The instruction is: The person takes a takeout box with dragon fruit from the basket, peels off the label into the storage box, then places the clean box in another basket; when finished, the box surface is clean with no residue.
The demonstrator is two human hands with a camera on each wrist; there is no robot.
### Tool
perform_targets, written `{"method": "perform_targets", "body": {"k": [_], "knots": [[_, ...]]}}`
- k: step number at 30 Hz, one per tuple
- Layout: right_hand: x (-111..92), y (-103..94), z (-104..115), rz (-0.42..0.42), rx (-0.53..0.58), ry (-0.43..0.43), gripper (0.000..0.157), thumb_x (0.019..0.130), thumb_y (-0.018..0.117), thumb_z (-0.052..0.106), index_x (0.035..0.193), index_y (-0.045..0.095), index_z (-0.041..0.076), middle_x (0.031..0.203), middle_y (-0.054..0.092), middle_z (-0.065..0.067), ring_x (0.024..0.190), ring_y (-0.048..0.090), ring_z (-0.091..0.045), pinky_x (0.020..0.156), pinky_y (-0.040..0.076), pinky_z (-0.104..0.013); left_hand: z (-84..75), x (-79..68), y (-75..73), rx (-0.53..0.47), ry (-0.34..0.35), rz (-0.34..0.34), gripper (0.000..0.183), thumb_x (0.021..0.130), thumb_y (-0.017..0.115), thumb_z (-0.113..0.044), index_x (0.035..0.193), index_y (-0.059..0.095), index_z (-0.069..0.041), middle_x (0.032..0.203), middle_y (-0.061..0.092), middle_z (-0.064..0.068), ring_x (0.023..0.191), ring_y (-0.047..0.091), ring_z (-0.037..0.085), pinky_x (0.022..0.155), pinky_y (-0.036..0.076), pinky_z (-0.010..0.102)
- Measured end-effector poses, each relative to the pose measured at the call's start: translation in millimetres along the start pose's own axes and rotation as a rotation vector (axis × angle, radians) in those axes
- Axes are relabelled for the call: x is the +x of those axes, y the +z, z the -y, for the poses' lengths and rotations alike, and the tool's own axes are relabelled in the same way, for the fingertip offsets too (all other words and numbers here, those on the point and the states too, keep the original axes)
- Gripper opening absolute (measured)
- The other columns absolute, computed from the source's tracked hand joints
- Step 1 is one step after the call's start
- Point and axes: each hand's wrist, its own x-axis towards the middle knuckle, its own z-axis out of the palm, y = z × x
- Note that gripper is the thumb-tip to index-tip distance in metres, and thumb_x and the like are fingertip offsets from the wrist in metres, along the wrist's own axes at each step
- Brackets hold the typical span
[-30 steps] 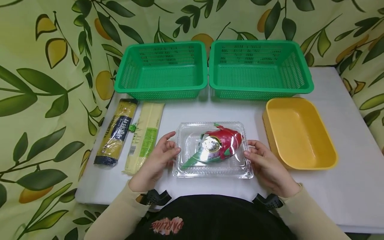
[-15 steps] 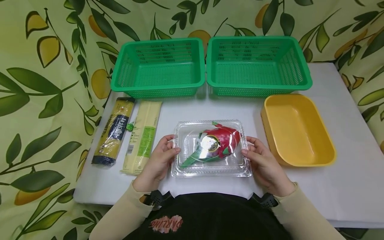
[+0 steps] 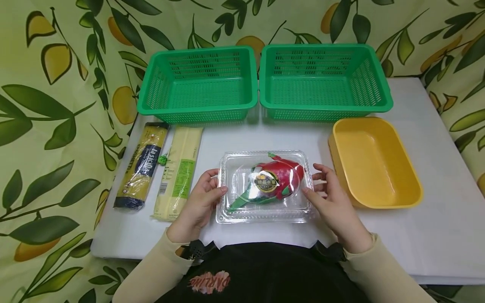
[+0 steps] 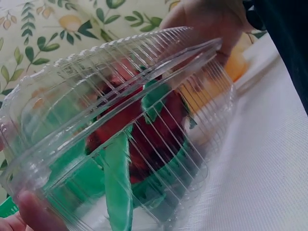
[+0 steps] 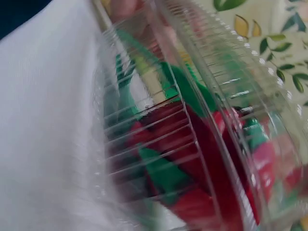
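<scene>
A: What is the biggest thing there?

B: The leaf-printed cloth (image 3: 26,147), hanging at the far side and on both the left and right. Then the white table (image 3: 435,235)

A: And on the table?

B: Two green baskets stand side by side at the far edge, the left basket (image 3: 204,114) and the right basket (image 3: 322,112). The yellow tub (image 3: 379,168) is at the right, just on the near side of the right basket

A: What is at the near middle?

B: A clear plastic box (image 3: 261,219), lid down, between the two hands. I can't tell whether its base touches the table

A: Anything at the left?

B: Two long packets lie next to each other, a dark-banded yellow packet (image 3: 143,166) farther left and a pale packet (image 3: 178,172) nearer the box

A: What about the hands?

B: The left hand (image 3: 202,202) grips the box's left edge, thumb on top. The right hand (image 3: 337,206) has its thumb at the right edge and its fingers spread beside it; whether it grasps the box I can't tell

A: And inside the box?

B: A red dragon fruit (image 3: 282,172) with green tips, under a round dark label (image 3: 267,182)

A: The smallest thing?

B: A little green ball (image 3: 162,160) between the packets
</scene>
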Motion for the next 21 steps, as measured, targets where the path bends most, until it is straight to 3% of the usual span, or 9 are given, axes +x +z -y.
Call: {"method": "perform_targets", "body": {"k": [3, 7, 11, 21], "knots": [[-0.2, 4.4, 5.0, -0.104, -0.160, -0.146, 0.073, 0.102, 0.077, 0.015, 0.163, 0.040, 0.003, 0.154, 0.047, -0.021, 0.127, 0.050, -0.032, 0.101, 0.048, -0.029, -0.8, -1.0, 0.5, 0.005, 0.005, 0.008, 0.056, 0.097, 0.060, 0.005, 0.149, 0.037, 0.001, 0.105, 0.069, -0.005, 0.084, 0.068, 0.009, 0.072, 0.058, 0.022], [3.9, 9.9, 13.1, -0.200, -0.275, -0.364, 0.053, 0.093, 0.084, 0.005, 0.141, 0.063, -0.002, 0.138, 0.060, -0.021, 0.127, 0.054, -0.038, 0.102, 0.043, -0.050, -1.2, -1.7, 0.5, 0.003, 0.002, 0.009, 0.057, 0.098, 0.060, 0.006, 0.149, 0.036, 0.002, 0.107, 0.069, -0.005, 0.086, 0.069, 0.009, 0.074, 0.059, 0.021], [7.3, 16.7, 18.1, -0.234, -0.362, -0.529, 0.035, 0.086, 0.088, 0.002, 0.119, 0.076, -0.001, 0.113, 0.068, -0.014, 0.113, 0.057, -0.033, 0.094, 0.041, -0.044, -0.8, -1.6, -0.5, 0.000, 0.002, 0.010, 0.057, 0.098, 0.060, 0.006, 0.150, 0.036, 0.002, 0.109, 0.069, -0.005, 0.088, 0.070, 0.009, 0.074, 0.059, 0.021], [10.0, 32.0, 22.3, -0.255, -0.488, -0.657, 0.018, 0.084, 0.092, 0.008, 0.099, 0.081, 0.005, 0.089, 0.070, -0.004, 0.091, 0.055, -0.025, 0.082, 0.038, -0.035, -0.6, -2.0, -1.6, -0.008, 0.024, 0.039, 0.060, 0.097, 0.062, 0.006, 0.151, 0.035, 0.002, 0.113, 0.069, -0.002, 0.094, 0.070, 0.009, 0.078, 0.060, 0.021]]}}
